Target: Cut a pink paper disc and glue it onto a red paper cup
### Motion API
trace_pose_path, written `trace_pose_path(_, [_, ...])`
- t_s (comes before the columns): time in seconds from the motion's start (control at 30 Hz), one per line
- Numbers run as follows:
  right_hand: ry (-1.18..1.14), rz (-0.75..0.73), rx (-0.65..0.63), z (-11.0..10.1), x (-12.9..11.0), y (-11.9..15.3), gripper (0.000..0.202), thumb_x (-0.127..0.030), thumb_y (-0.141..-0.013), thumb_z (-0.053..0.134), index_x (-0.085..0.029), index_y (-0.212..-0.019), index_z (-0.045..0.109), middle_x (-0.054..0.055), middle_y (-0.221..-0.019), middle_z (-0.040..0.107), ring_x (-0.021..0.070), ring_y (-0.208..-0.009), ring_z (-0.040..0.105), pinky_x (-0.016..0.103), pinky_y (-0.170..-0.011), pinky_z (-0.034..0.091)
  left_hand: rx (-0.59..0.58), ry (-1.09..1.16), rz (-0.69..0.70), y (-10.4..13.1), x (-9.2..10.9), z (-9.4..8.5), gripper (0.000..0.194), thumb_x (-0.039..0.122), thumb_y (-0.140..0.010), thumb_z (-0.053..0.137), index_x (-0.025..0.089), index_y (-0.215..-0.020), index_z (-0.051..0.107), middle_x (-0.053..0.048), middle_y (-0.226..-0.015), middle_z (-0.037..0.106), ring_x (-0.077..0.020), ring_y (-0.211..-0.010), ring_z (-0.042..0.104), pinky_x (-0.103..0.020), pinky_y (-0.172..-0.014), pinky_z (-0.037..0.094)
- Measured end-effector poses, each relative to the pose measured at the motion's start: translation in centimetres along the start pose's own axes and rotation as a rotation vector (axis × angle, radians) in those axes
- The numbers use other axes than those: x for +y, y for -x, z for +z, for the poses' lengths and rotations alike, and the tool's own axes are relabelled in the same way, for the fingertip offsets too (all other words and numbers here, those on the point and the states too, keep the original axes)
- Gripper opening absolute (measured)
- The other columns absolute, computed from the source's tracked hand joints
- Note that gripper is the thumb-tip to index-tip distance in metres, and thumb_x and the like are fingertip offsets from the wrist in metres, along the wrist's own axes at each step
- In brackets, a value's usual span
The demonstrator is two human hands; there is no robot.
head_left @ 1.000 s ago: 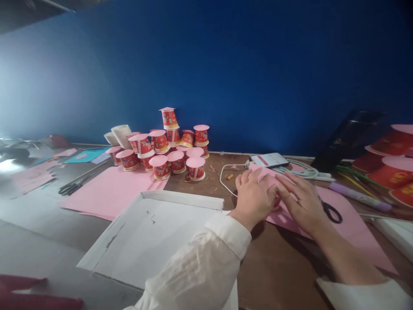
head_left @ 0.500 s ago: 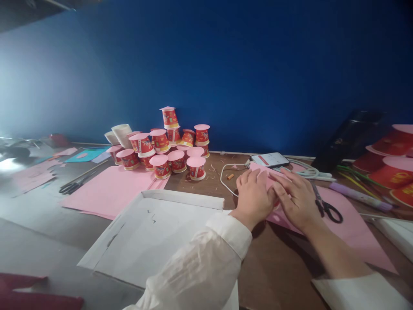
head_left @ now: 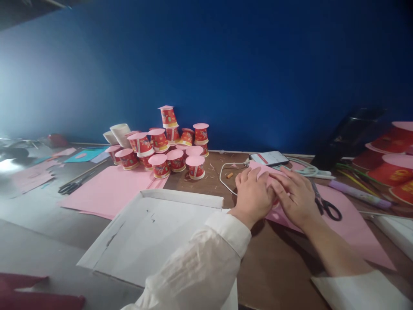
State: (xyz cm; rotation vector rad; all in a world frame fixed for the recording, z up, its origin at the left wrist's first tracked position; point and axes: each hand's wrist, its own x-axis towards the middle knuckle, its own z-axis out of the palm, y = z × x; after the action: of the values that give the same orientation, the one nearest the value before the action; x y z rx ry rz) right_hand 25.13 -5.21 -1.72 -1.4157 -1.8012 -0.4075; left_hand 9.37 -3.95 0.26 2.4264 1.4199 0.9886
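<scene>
My left hand (head_left: pixel 254 193) and my right hand (head_left: pixel 295 198) meet over a piece of pink paper (head_left: pixel 264 172), with fingers curved and pressed onto it. A small bit of a red and pink thing (head_left: pixel 275 203) peeks out between my palms; most of it is hidden, and I cannot tell whether it is a cup. Black-handled scissors (head_left: pixel 331 209) lie just right of my right hand on a larger pink sheet (head_left: pixel 355 232). Beyond my fingers rests a phone (head_left: pixel 269 158) with its screen lit.
Red paper cups (head_left: pixel 158 165) topped with pink discs are stacked at the back, near white cups (head_left: pixel 121 134). More red cups (head_left: pixel 395 174) stand at far right. A white box lid (head_left: pixel 155 232), pink sheets (head_left: pixel 109 185), a white cable (head_left: pixel 222 174) and a purple tube (head_left: pixel 359 194) lie around.
The view has shifted very slightly. Both hands stay pressed together over the pink paper in nearly the same place.
</scene>
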Motion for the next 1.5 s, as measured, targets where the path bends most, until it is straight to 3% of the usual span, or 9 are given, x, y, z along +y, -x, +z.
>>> trace_pose_path(0.13, [-0.018,0.0,0.003,0.0,-0.2,-0.1,0.055,-0.054,-0.105,0.037,-0.017,-0.117,0.076,0.022,-0.129,0.071,0.0405,-0.13,0.061,0.062,-0.111,0.043,0.003,0.005,0.005,0.0,-0.1,0.1,0.047,0.041,-0.103,0.039,0.022,-0.14,0.061,-0.008,-0.153,0.055,-0.032,-0.145,0.04,-0.054,-0.122,0.032])
trace_pose_path(0.33, [-0.029,0.029,0.025,-0.1,-0.1,0.1,0.05,-0.055,-0.104,0.041,-0.023,-0.122,0.074,0.017,-0.129,0.072,0.0392,-0.131,0.061,0.062,-0.112,0.043,-0.005,0.005,0.005,0.0,-0.1,0.1,0.048,0.042,-0.103,0.04,0.023,-0.141,0.061,-0.008,-0.153,0.055,-0.0323,-0.145,0.04,-0.055,-0.121,0.033])
trace_pose_path(0.53, [0.009,0.014,0.053,0.1,0.4,0.3,0.053,-0.055,-0.103,0.043,-0.016,-0.118,0.076,0.022,-0.13,0.071,0.04,-0.126,0.064,0.061,-0.11,0.046,-0.004,0.006,0.015,-0.1,-0.1,0.1,0.048,0.041,-0.103,0.041,0.019,-0.141,0.061,-0.01,-0.153,0.056,-0.0334,-0.144,0.04,-0.056,-0.121,0.033])
trace_pose_path(0.87, [0.023,-0.003,0.063,0.4,0.5,0.5,0.057,-0.058,-0.104,0.04,-0.016,-0.116,0.076,0.022,-0.127,0.072,0.0399,-0.125,0.065,0.059,-0.108,0.049,-0.011,0.011,0.02,-0.1,-0.1,0.0,0.047,0.039,-0.102,0.043,0.02,-0.14,0.061,-0.01,-0.152,0.057,-0.0324,-0.145,0.04,-0.056,-0.121,0.033])
trace_pose_path(1.2, [0.093,0.021,0.027,0.5,0.7,1.3,0.057,-0.058,-0.104,0.037,-0.019,-0.131,0.07,0.021,-0.136,0.068,0.0409,-0.131,0.061,0.061,-0.109,0.047,-0.026,0.015,0.025,-0.1,-0.2,-0.1,0.051,0.044,-0.102,0.04,0.019,-0.143,0.059,-0.008,-0.153,0.056,-0.0322,-0.145,0.04,-0.053,-0.122,0.031])
trace_pose_path(1.5, [0.115,0.007,0.023,0.6,0.6,1.4,0.063,-0.058,-0.106,0.034,-0.012,-0.132,0.069,0.026,-0.136,0.068,0.0407,-0.13,0.063,0.059,-0.108,0.048,-0.042,0.028,0.02,0.0,-0.1,-0.2,0.052,0.042,-0.102,0.041,0.017,-0.144,0.059,-0.009,-0.154,0.056,-0.033,-0.147,0.039,-0.055,-0.124,0.029])
